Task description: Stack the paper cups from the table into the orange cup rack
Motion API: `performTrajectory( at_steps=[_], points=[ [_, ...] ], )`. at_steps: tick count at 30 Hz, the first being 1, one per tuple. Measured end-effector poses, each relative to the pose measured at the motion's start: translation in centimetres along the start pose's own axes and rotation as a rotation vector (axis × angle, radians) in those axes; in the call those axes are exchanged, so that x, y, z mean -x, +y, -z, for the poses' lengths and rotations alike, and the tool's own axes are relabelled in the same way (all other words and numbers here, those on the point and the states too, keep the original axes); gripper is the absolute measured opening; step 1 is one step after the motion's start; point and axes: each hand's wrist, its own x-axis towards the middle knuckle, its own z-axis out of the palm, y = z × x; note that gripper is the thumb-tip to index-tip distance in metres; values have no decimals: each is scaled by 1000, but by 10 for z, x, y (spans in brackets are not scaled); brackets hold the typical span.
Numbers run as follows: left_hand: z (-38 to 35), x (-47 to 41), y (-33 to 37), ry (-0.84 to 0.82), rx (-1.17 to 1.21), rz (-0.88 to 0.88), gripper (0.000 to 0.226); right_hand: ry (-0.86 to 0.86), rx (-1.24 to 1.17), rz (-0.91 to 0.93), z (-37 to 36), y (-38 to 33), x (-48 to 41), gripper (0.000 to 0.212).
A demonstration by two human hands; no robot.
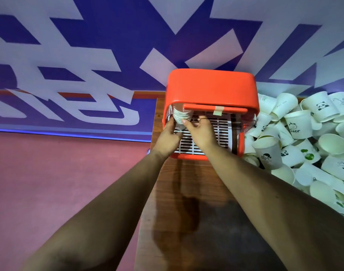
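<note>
The orange cup rack [212, 87] stands on the wooden table, its front open over a white slatted tray [221, 132]. A nested stack of white paper cups [181, 115] sits in the rack's left rear corner. Both my hands reach inside. My left hand [170, 136] grips the stack from the left and below. My right hand [201, 130] holds it from the right, thumb against the cups. A big heap of loose white paper cups [304, 137] with small printed pictures lies on the table to the right of the rack.
The wooden table [186, 202] runs from the rack toward me, its left edge beside a pink floor [59, 173]. A wall with large blue and white shapes [89, 55] rises behind. A strip of tape [218, 111] sits on the rack's front bar.
</note>
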Motion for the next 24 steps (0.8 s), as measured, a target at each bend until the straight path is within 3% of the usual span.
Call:
performTrajectory(
  at_steps=[8, 13, 18, 21, 24],
  points=[
    [3, -4, -9, -21, -37, -20, 80, -38, 86, -30, 0, -2, -1, 23],
    [7, 21, -12, 44, -45, -3, 56, -66, 127, -33, 34, -6, 39, 49],
    [-3, 66, -4, -15, -171, -6, 27, 83, 223, 10, 107, 4, 109, 32],
    [-27, 83, 6, -95, -243, -78, 12, 152, 307, -3, 152, 24, 146, 34],
    [-60, 95, 19, -190, -332, -179, 14, 273, 439, 32, 192, 51, 177, 41]
  ],
)
